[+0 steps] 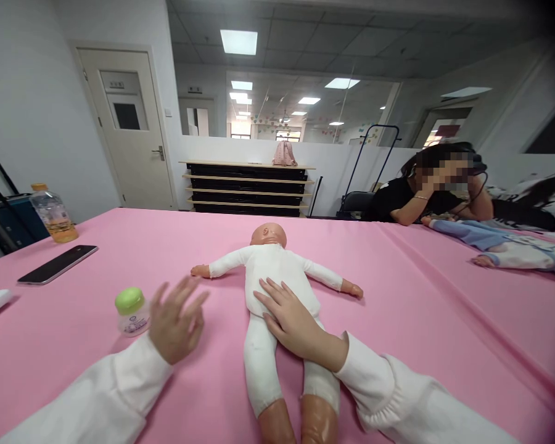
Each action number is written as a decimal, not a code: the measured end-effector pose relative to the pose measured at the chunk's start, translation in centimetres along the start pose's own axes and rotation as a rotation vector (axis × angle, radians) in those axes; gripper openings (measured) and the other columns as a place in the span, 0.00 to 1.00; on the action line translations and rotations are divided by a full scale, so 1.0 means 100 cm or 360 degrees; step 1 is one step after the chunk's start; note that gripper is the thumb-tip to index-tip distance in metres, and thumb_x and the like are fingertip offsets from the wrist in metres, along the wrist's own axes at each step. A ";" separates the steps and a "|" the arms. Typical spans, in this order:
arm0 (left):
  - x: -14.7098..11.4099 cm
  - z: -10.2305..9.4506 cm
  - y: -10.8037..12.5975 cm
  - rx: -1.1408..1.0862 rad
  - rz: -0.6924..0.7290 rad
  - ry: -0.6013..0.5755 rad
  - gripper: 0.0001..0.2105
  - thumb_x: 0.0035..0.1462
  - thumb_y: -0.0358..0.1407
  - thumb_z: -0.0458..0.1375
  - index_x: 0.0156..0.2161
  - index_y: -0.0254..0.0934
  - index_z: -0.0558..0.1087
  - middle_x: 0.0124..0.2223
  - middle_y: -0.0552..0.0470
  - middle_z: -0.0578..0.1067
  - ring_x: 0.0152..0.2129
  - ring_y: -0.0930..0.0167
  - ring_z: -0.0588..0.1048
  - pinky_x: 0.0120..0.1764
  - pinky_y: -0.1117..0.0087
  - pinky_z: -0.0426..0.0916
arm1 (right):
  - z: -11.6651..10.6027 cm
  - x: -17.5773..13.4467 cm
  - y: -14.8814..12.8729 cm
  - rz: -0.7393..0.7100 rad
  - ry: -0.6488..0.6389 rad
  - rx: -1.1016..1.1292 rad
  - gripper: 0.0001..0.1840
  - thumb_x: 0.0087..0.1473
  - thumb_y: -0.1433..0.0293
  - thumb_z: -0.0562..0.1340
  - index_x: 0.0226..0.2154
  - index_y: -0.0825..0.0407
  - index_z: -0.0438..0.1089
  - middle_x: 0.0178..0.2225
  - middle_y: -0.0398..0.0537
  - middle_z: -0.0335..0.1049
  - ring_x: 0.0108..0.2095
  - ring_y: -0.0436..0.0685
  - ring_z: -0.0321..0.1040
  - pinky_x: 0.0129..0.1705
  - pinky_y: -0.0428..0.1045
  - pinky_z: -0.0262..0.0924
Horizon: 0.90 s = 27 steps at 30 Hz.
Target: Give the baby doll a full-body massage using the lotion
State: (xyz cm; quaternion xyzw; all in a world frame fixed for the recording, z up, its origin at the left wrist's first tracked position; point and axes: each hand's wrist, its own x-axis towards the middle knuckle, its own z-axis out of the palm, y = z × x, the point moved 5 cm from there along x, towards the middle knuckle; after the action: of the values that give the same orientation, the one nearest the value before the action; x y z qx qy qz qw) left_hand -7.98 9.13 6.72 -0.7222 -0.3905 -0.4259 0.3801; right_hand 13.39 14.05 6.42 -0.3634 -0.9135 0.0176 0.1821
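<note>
Worktop [407, 333]: covered in smooth pink sheeting, matt, with long creases running out toward 4 o'clock (the clock is centred on the doll's torso, 12 straight ahead).
Doll [277, 259]: stretched out on the sheeting, head at 12, arms out toward 9 and 3, legs at 6; glossy tan plastic head, hands and lower legs, soft white fabric on the rounded body.
Right hand [293, 320]: laid palm down on the lower torso, fingers long and a little spread, gripping nothing.
Left hand [178, 320]: raised at 8 o'clock, blurred, fingers parted and loosely bent, with nothing visible in its grasp.
Sleeves [106, 394]: white, soft, gathered near the right wrist.
Jar [133, 314]: squat and clear-sided, domed green lid, just beside the left hand (whether they touch, I cannot tell).
Phone [58, 265]: flat dark slab near 9.
Bottle [53, 213]: transparent plastic, orange cap, amber liquid low inside, at 10.
Second doll [504, 240]: blue-and-white clothes, toward 2.
Co-worker [430, 191]: dark top, hands raised to the head, at 2.
Shelf unit [250, 191]: pale boards, dark between, near 12; pink backpack [284, 154] on top.
Door [124, 123]: cream, small window, toward 10.
Glass partition [282, 105]: wide, reflecting ceiling lights, at 12.
</note>
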 end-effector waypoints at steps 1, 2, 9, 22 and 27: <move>-0.002 -0.012 -0.014 0.0120 -0.0031 0.0161 0.27 0.46 0.26 0.57 0.53 0.42 0.61 0.56 0.45 0.64 0.55 0.61 0.61 0.56 0.54 0.52 | 0.000 0.001 -0.001 -0.0012 0.0012 -0.0012 0.23 0.56 0.73 0.49 0.55 0.54 0.59 0.60 0.54 0.51 0.62 0.60 0.42 0.61 0.63 0.39; -0.004 -0.021 -0.027 0.0200 -0.0094 0.0278 0.29 0.44 0.27 0.58 0.54 0.41 0.60 0.57 0.45 0.61 0.55 0.60 0.61 0.55 0.55 0.54 | -0.001 0.002 -0.003 -0.0013 0.0030 -0.0010 0.23 0.56 0.73 0.49 0.54 0.54 0.60 0.60 0.55 0.51 0.62 0.61 0.42 0.61 0.63 0.39; -0.033 -0.011 -0.081 0.0079 -0.1577 -0.0017 0.36 0.44 0.37 0.58 0.59 0.35 0.52 0.57 0.40 0.58 0.56 0.53 0.55 0.55 0.48 0.53 | 0.000 0.002 -0.003 -0.0029 0.0126 0.0218 0.23 0.56 0.72 0.49 0.55 0.51 0.59 0.60 0.54 0.51 0.62 0.62 0.42 0.61 0.64 0.35; -0.051 0.002 -0.077 -0.0157 -0.2338 -0.0175 0.39 0.49 0.43 0.56 0.62 0.34 0.43 0.61 0.33 0.49 0.57 0.44 0.50 0.52 0.39 0.50 | 0.010 -0.012 -0.037 0.0490 -0.0461 0.3136 0.22 0.48 0.68 0.60 0.47 0.56 0.63 0.49 0.58 0.66 0.50 0.61 0.64 0.56 0.59 0.48; -0.056 0.008 -0.082 -0.0213 -0.2287 -0.0251 0.35 0.48 0.40 0.56 0.60 0.38 0.48 0.61 0.35 0.53 0.56 0.47 0.55 0.50 0.40 0.54 | 0.037 -0.010 -0.021 0.0993 -0.0625 0.3441 0.21 0.50 0.64 0.57 0.44 0.61 0.64 0.46 0.59 0.67 0.44 0.57 0.69 0.49 0.52 0.54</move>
State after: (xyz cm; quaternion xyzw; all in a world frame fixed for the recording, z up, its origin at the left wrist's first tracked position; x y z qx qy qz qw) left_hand -16.85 11.79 3.06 -0.3375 -0.7680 -0.5401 -0.0680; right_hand 11.38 12.17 2.98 -0.2185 -0.3026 0.8958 0.2413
